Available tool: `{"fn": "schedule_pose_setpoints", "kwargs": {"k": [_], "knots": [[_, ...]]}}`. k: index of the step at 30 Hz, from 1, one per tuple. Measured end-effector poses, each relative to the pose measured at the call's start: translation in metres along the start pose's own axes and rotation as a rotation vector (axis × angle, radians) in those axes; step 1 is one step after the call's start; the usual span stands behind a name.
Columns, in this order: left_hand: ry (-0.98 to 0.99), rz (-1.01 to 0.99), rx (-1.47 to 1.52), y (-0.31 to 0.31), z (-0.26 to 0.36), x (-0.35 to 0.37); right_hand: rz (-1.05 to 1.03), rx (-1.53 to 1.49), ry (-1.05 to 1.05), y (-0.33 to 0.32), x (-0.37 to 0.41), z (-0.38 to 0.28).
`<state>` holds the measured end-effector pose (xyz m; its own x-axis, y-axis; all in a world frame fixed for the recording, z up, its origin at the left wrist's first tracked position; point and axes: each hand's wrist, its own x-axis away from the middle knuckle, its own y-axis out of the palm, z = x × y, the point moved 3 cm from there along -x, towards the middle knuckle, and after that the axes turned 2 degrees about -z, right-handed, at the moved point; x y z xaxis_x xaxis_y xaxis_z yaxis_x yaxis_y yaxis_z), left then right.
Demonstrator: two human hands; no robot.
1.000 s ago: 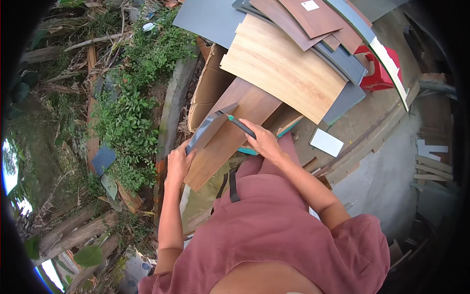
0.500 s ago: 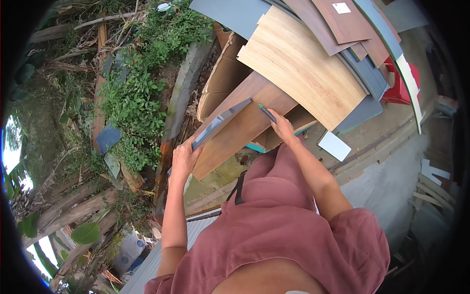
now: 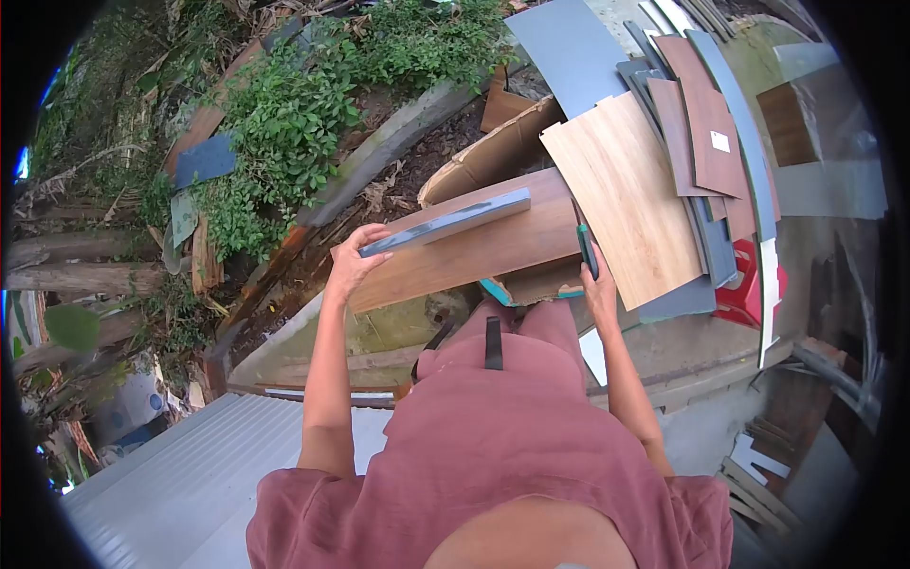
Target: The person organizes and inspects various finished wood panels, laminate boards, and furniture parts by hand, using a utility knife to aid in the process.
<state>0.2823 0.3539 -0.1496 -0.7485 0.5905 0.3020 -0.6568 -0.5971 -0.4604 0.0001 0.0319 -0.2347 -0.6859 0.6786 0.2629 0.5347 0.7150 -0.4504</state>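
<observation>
My left hand (image 3: pixel 351 263) is closed on the near end of a narrow grey board (image 3: pixel 450 223), which stands on edge with its glossy side up. Under it lies a brown wood-look plank (image 3: pixel 474 254), resting over an open cardboard box (image 3: pixel 536 284) with a teal rim. In my right hand (image 3: pixel 599 286) is a slim tool with a black and green handle (image 3: pixel 588 249); its thin shaft points away from me and looks like a screwdriver's. The tool is to the right of the grey board, apart from it, near the edge of a light wood panel (image 3: pixel 626 194).
Grey panels (image 3: pixel 578 57) and brown panels (image 3: pixel 716 142) are piled at the upper right, beside a red plastic item (image 3: pixel 744 289). A cardboard flap (image 3: pixel 493 152) stands behind the plank. Green plants (image 3: pixel 284 142) and a concrete kerb (image 3: pixel 398 142) lie left; corrugated sheet (image 3: pixel 209 474) lies lower left.
My right hand and the tool have moved right, away from the end of the grey board. The board is now tilted closer to level, and my view has turned.
</observation>
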Motion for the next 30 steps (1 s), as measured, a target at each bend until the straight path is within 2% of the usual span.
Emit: {"fn": "schedule_pose_setpoints", "kwargs": {"k": [2,4,8,11,14,15,16,18,19,21,23,28,30], "knots": [[0.042,0.136,0.378,0.004,-0.001,0.009,-0.013,-0.007,0.066,-0.001,0.009,0.008],[0.012,0.14,0.369,0.005,-0.027,0.015,-0.022,-0.023,0.18,-0.005,0.019,0.005],[-0.027,0.064,0.292,0.015,-0.046,0.01,0.064,-0.036,0.071,-0.006,0.031,0.018],[-0.026,0.02,0.201,0.021,-0.024,0.012,0.108,-0.045,0.056,-0.013,0.035,0.006],[0.034,0.04,0.174,0.038,0.036,0.022,0.235,0.048,-0.065,-0.027,0.044,-0.054],[0.068,0.048,0.176,0.045,0.055,0.024,0.232,0.048,-0.073,-0.029,0.046,-0.071],[0.07,0.054,0.176,0.052,0.07,0.025,0.223,0.122,-0.176,-0.031,0.048,-0.089],[0.208,0.112,0.096,0.061,0.1,0.021,0.177,0.257,-0.361,-0.031,0.053,-0.122],[0.216,0.105,0.088,0.065,0.112,0.02,0.187,0.25,-0.358,-0.031,0.059,-0.139],[0.229,0.056,0.067,0.072,0.13,0.016,0.006,0.431,-0.44,-0.02,0.073,-0.174],[0.221,0.017,0.021,0.076,0.137,0.01,0.037,0.407,-0.582,-0.009,0.081,-0.193],[0.227,0.013,-0.053,0.082,0.151,0.003,0.012,0.415,-0.553,0.007,0.078,-0.191],[0.289,0.03,-0.051,0.082,0.152,0.0,0.027,0.418,-0.545,0.006,0.074,-0.188]]}}
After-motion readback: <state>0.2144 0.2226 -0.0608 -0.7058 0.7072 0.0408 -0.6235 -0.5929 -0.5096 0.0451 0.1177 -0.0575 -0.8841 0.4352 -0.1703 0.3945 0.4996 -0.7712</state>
